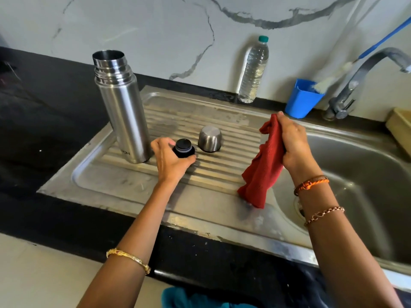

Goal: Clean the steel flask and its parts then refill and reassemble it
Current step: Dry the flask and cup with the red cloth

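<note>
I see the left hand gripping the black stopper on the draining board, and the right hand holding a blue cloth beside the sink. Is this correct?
Not quite: the cloth is red, not blue, as the head view shows. The rest holds: the left hand grips the black stopper on the draining board, and the right hand holds the cloth beside the sink.

Brushed steel is seen on the flask [124, 112] and cup lid [210, 138], matt black plastic on the stopper [183, 147]. The red cloth [262, 165] looks ribbed (knit-ish), the ridged drainboard [124, 185] dull and scuffed.
</note>
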